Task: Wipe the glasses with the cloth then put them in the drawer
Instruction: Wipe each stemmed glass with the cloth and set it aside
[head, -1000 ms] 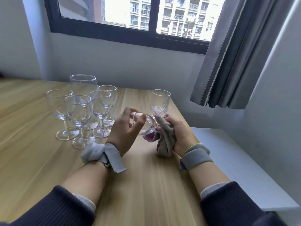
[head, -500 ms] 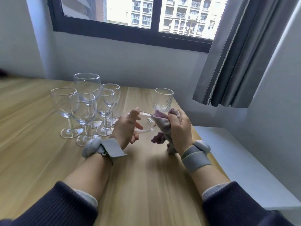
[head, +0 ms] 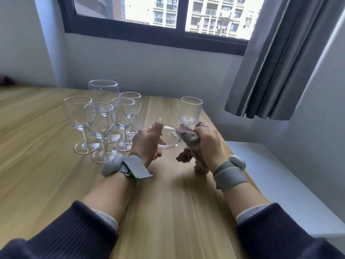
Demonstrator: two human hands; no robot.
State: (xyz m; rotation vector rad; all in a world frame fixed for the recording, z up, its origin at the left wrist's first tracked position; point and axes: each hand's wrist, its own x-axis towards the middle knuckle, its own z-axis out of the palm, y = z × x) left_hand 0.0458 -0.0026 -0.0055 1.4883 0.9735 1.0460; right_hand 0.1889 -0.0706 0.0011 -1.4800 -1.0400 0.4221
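A person is sitting at a wooden table [head: 56, 165] by a window [head: 168, 14], holding a clear stemmed glass [head: 169, 136] on its side just above the tabletop, between their two hands. The main danger, as I am judging it, is the glass slipping: the left hand [head: 147, 144] is only cupping the bowl, with its fingers fairly straight and spread against the glass rather than wrapped round it, so a firm rub from the other side could be pushing the bowl out of that loose hold and onto the wood. A second danger is the stem snapping if the two hands are twisting against each other. The right hand [head: 208, 141] is curled tightly round a bunched grey and mauve cloth [head: 190, 144], which is covering the stem end of the glass; whether the fingers are also pinching the stem through the cloth is hidden. An elbow or the trailing cloth could also be knocking the ribbed glass [head: 190, 111] standing upright just behind the right hand. Five more stemmed glasses [head: 104, 116] are standing in a close cluster to the left, near the left hand, some touching or nearly so. No drawer is showing; a white ledge [head: 280, 176] is lying beside the table on the right.
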